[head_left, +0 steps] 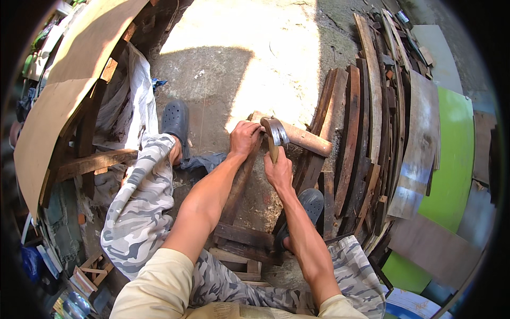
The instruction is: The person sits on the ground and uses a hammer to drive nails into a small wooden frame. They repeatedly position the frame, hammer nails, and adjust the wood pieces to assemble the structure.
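Observation:
My right hand (279, 169) is wrapped round the wooden handle of a claw hammer (274, 131). The hammer's metal head is up beside my left hand's fingers, over the wood. My left hand (244, 139) is closed, its fingertips pinched together at the far end of a long dark wooden strip (239, 187); what they grip is too small or hidden to make out. From just beyond both hands a lighter brown wooden piece (304, 140) slants away to the right. The near end of the dark strip meets a short dark wooden block (244, 234) between my legs.
Several long boards (353, 122) are stacked along my right. Beyond them lean a green panel (451, 143) and a grey metal sheet (417, 143). On the left, a large plywood sheet (69, 90) slopes over timber. My feet, in dark clogs (175, 121), flank the work on concrete (212, 69).

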A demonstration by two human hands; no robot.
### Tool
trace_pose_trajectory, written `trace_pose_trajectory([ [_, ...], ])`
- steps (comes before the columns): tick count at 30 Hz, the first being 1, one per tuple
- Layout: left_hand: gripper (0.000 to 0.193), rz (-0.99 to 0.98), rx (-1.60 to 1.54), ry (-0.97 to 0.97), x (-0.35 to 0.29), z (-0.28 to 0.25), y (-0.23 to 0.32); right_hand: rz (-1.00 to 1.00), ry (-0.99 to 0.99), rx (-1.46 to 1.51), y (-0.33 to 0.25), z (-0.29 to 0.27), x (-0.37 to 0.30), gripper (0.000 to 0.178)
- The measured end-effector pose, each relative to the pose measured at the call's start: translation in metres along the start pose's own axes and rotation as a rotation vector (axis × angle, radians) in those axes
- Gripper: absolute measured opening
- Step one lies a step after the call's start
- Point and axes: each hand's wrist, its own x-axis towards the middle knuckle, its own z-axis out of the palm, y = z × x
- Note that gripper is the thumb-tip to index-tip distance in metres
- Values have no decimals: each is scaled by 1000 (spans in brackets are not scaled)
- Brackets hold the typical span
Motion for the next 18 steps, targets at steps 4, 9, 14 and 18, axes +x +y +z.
trace_pose_trajectory([
  [4, 11, -12, 10, 1, 7, -1, 0, 15, -8, -18, -3, 3, 5, 22],
  [9, 12, 19, 2, 19, 3, 1, -5, -2, 63, 109, -2, 2, -5, 19],
  [14, 12, 7, 32, -7, 5, 0, -1, 31, 6, 65, 2, -4, -3, 21],
  [18, 12, 6, 9, -28, 3, 1, 2, 45, -79, -54, 18, -1, 2, 21],
])
